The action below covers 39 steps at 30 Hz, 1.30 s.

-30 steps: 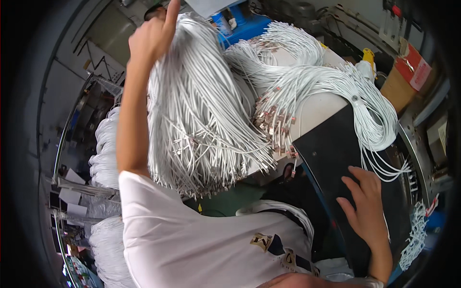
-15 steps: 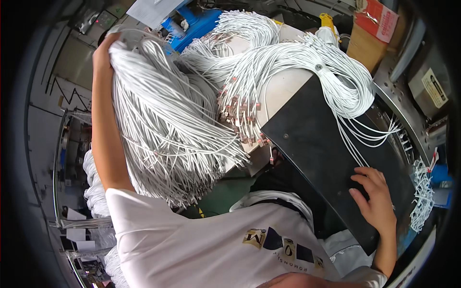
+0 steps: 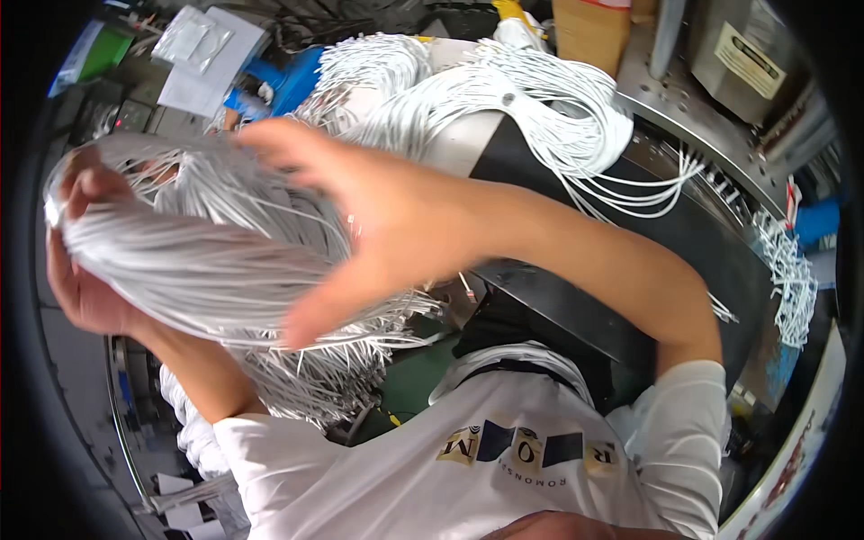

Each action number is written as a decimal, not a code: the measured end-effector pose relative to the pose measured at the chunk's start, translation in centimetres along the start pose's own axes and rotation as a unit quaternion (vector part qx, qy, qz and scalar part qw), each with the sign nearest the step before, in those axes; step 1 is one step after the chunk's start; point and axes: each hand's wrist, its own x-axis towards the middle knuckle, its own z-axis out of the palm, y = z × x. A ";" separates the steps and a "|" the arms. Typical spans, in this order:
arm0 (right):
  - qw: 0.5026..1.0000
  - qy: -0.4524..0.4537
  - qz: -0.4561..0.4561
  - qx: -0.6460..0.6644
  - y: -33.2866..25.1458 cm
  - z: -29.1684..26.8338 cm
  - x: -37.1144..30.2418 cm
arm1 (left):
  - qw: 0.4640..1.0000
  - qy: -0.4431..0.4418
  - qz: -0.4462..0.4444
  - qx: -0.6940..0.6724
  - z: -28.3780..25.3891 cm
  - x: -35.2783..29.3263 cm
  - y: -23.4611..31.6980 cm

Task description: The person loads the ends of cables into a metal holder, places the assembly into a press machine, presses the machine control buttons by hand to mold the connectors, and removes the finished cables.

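Observation:
My left hand grips the looped end of a thick bundle of white cables and holds it up at the left. The fingers are wrapped around the loop. My right hand reaches across to the bundle, somewhat blurred, with thumb and fingers spread apart over its near side. Whether it touches the cables I cannot tell. Loose cable ends hang below, beside my shirt. A tied coil of white cables lies on the worktable, partly over a black board.
Another heap of white cables lies at the back, beside a blue object. A cardboard box and a metal machine stand at the far right. Short white pieces are piled at the right edge.
My right hand has left the black board and swung left to the bundle. My left hand has come down and nearer with the looped end. The whole view has shifted left.

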 end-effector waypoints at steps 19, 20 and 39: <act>0.644 -0.011 0.359 0.676 -3.6 -4.9 -25.4 | 0.967 0.143 -0.065 0.201 -3.2 6.7 -17.7; 0.645 0.045 0.378 0.663 -5.6 -5.5 -26.9 | 0.965 0.134 -0.060 0.217 -3.1 6.4 -18.6; 0.689 0.154 0.587 -0.397 -15.7 -12.0 -30.1 | 0.866 0.320 -0.308 0.231 -0.6 -5.6 -38.0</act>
